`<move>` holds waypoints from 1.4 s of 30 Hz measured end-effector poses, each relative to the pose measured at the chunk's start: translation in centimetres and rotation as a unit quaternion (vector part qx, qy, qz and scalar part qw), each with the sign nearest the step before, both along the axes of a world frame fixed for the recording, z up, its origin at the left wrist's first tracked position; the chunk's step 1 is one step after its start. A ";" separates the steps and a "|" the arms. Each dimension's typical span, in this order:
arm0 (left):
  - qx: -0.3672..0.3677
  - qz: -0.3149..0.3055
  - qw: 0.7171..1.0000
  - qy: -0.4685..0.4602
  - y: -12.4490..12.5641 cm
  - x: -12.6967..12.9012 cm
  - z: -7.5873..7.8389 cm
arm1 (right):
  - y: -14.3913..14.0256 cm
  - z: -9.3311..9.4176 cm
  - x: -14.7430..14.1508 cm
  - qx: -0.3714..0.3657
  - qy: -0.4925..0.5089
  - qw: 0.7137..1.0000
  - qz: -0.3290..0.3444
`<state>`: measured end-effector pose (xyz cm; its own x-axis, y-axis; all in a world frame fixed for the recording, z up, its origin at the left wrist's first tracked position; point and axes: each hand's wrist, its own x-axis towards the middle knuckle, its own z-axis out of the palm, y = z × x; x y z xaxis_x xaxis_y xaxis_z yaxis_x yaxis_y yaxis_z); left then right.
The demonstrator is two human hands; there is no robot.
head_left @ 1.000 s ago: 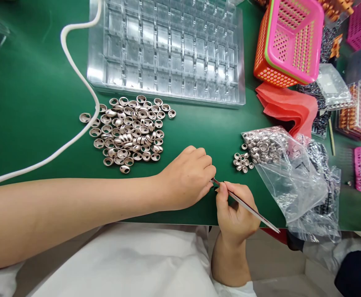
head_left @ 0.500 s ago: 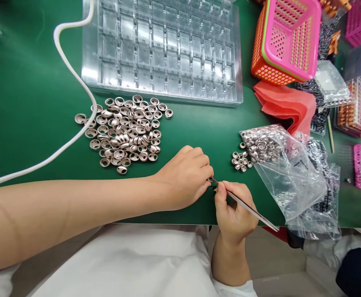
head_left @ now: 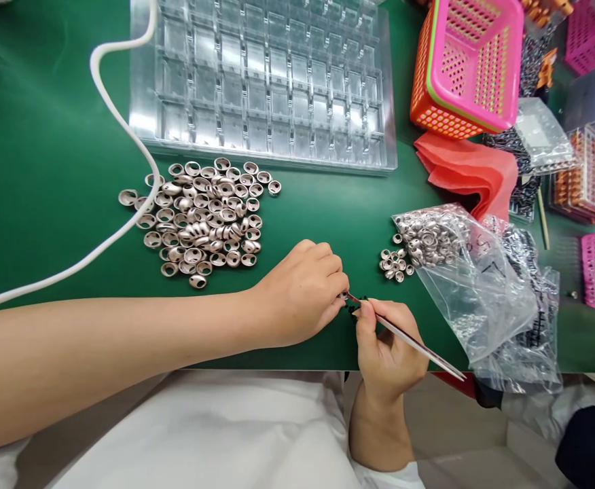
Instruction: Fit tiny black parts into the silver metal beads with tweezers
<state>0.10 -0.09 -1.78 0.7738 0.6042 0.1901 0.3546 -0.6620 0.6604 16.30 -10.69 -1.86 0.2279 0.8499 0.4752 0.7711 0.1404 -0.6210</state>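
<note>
My left hand [head_left: 302, 292] is closed, its fingertips pinching a small silvery metal ring [head_left: 344, 295] that is mostly hidden by the fingers. Long metal tweezers [head_left: 420, 346] lie in the grip of my right hand [head_left: 392, 346], with their tip at the ring. Small black pieces [head_left: 352, 309] show on the table between the two hands. To the left of my left hand is a large pile of silvery metal rings with holes [head_left: 200, 217]. A smaller cluster of metal rings [head_left: 395, 263] lies beyond my right hand, beside a clear plastic bag [head_left: 481, 299] holding more.
A clear compartment tray [head_left: 267, 153] lies at the back. A white cable [head_left: 119, 109] crosses the table on the left, over the pile's edge. Stacked pink and orange baskets [head_left: 473, 112], red cloth [head_left: 471, 166] and clear boxes of orange parts [head_left: 593, 176] stand right. Another person's dark sleeve [head_left: 590, 448] shows bottom right.
The tweezers and my right hand have shifted very slightly to the right. My left hand keeps its pinch. The whole view has moved a little.
</note>
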 end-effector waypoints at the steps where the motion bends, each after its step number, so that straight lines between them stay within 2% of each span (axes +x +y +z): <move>1: -0.001 0.001 1.000 -0.001 0.0 0.0 0.0 | 0.0 0.0 0.0 -0.004 -0.001 1.000 0.000; 12: 0.006 0.001 1.000 -0.009 -0.1 0.0 0.0 | 0.2 0.4 0.0 -0.049 -0.015 0.999 0.015; 18: 0.007 0.001 1.000 -0.016 -0.1 0.0 -0.2 | 0.7 1.9 -0.6 -0.084 -0.114 0.990 0.025; 23: 0.009 0.004 1.000 -0.025 -0.1 0.1 -0.2 | 1.4 2.2 -0.3 -0.065 -0.149 0.984 0.070; 27: 0.009 0.005 1.000 -0.026 0.0 0.2 -0.3 | 1.6 1.8 0.3 -0.077 -0.115 0.987 0.082; 34: 0.004 0.007 1.000 -0.020 -0.1 0.2 -0.3 | 0.9 0.9 0.4 -0.109 -0.026 0.993 0.023; 38: 0.000 0.005 1.000 -0.019 0.0 0.3 -0.2 | 0.3 0.4 0.4 -0.075 0.045 0.996 0.000; 42: -0.004 0.003 1.000 -0.016 0.0 0.2 -0.2 | 0.1 0.2 0.5 -0.079 0.053 0.995 0.009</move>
